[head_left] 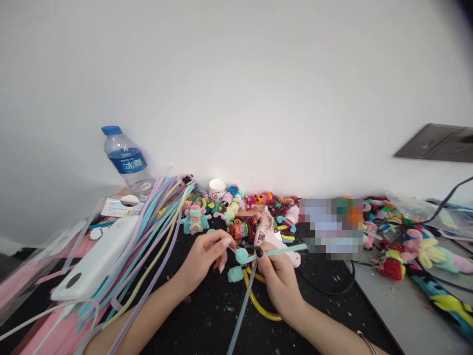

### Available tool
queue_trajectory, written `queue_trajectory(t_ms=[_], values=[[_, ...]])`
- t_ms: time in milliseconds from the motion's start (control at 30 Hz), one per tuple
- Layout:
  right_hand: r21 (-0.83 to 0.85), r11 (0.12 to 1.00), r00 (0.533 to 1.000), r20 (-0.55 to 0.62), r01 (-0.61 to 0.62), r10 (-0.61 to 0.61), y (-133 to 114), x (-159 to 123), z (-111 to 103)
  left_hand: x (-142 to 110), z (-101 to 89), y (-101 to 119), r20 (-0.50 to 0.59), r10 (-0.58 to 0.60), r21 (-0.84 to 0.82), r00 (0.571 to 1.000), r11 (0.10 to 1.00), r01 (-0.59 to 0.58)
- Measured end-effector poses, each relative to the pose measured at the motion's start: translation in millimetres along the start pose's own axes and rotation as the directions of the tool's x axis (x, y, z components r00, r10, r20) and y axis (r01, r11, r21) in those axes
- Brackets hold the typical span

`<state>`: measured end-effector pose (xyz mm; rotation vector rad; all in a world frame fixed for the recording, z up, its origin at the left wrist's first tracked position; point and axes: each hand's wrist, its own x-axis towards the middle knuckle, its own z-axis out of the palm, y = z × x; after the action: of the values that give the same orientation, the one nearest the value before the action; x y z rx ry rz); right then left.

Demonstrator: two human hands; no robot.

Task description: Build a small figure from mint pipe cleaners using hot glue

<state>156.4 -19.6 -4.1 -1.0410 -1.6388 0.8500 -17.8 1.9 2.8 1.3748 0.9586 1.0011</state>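
A mint-green pipe cleaner (288, 250) is wound into a flat coil (241, 255) at its left end, with a straight tail running right. My right hand (280, 278), dark-nailed at the thumb, pinches the tail just beside the coil. At the coil's left edge, my left hand (206, 256) has its thumb and fingers curled together, fingertips against the coil. Just below lies another mint-green coiled piece (235, 274). Behind my right hand rests a pink glue gun (266, 229), partly hidden. A translucent glue stick (241, 313) slants down toward me.
Pipe cleaners (148, 276) in pastel colours fan out over a white power strip (98, 259) at left. A water bottle (127, 160) stands behind them. Fuzzy figures (240, 229) line the wall, with a paper cup (217, 189) among them. A yellow loop (260, 305) lies below my hands.
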Motion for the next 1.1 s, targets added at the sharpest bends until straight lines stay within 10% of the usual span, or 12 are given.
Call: queue_trajectory(t_ms=[100,267,367,600,767,1100], values=[[0.025,1.000,1.000,-0.016,-0.010,0.010,-0.8,0.7,0.5,1.5,-3.3,3.7,-0.068,0.067,0.287,0.995,0.957,-0.045],[0.084,0.994,0.998,-0.025,-0.063,0.065,3.1,-2.6,0.8,-4.0,-2.8,6.6,0.322,0.112,0.600,0.940,0.744,-0.295],[0.105,0.991,0.996,-0.023,-0.081,0.084,4.3,-2.9,1.2,-4.4,-3.2,4.7,0.378,0.092,0.610,0.921,0.724,-0.322],[0.157,0.982,0.994,-0.019,-0.102,0.106,2.5,0.1,0.4,4.4,-4.8,-5.5,0.104,-0.017,0.129,0.994,0.992,0.003],[0.227,0.953,0.979,0.014,-0.202,0.204,1.5,1.6,0.7,6.9,-3.1,-8.4,0.067,-0.035,-0.216,0.997,0.975,0.049],[0.277,0.925,0.965,0.053,-0.260,0.256,0.9,4.0,1.4,2.3,2.6,-3.7,0.043,-0.044,-0.219,0.998,0.974,0.052]])
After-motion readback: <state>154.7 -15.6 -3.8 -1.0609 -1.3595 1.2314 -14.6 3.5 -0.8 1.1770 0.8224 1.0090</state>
